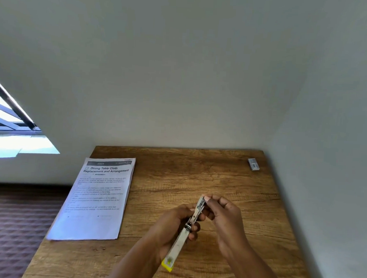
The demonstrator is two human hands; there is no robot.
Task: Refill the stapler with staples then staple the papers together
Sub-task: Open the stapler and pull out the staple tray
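Head view, looking down on a wooden table (pixel 197 173) set in a room corner. Left hand (pixel 171 227) wrapped round the middle of the stapler (pixel 189 226), held above the table, hinged open, yellow end toward the body and metal staple channel pointing away. Right hand (pixel 223 213) pinching at the far tip of that channel, fingertips curled tight; whether a strip of staples sits between them, cannot tell. Papers (pixel 98 198), a printed stack, lying flat at the table's left edge, well apart from both hands, one corner overhanging. Small grey box (pixel 253 164), probably staples, near the far right corner by the wall.

Refill apparently under way, stapling not yet begun. Risks from here: a strip fed askew or broken by a hard pinch, jamming the channel; the sprung pusher snapping onto fingertips; loose staples dropping off the table; the overhanging papers sliding off if nudged.
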